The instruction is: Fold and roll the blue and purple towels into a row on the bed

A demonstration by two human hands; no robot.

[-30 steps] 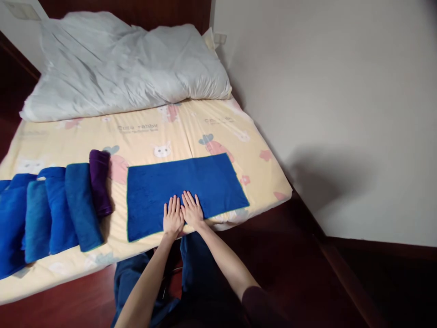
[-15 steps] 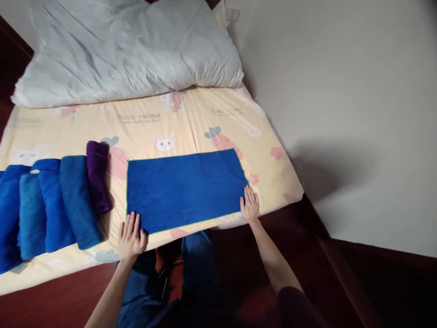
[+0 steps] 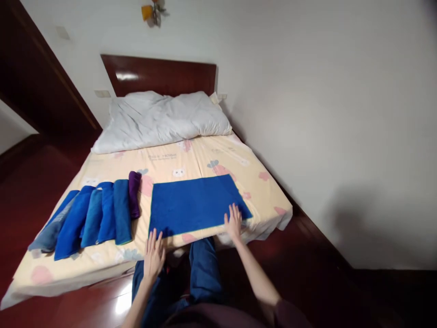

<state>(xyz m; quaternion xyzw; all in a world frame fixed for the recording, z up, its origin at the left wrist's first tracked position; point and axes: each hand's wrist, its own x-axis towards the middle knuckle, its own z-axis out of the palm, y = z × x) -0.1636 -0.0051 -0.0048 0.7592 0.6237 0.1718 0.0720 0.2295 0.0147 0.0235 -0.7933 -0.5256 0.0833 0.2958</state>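
Observation:
A blue towel (image 3: 194, 205) lies spread flat near the front edge of the bed. At its near left corner rests my left hand (image 3: 154, 256), palm down with the fingers apart. My right hand (image 3: 234, 222) lies over the towel's near edge, a little in from the near right corner, its fingers spread. Neither hand grips anything. To the left of the towel, several rolled or folded cloths lie side by side: a purple one (image 3: 134, 193) closest, then a teal-blue one (image 3: 122, 212) and more blue ones.
The bed (image 3: 269, 196) has a yellow patterned sheet. A crumpled white quilt (image 3: 164, 120) lies across its far end, before a dark wooden headboard (image 3: 164, 75). A grey-white wall (image 3: 324, 114) runs along the right side.
The view has pulled back and up, showing the headboard and more cloths. My right hand has shifted left from the towel's right corner along the near edge.

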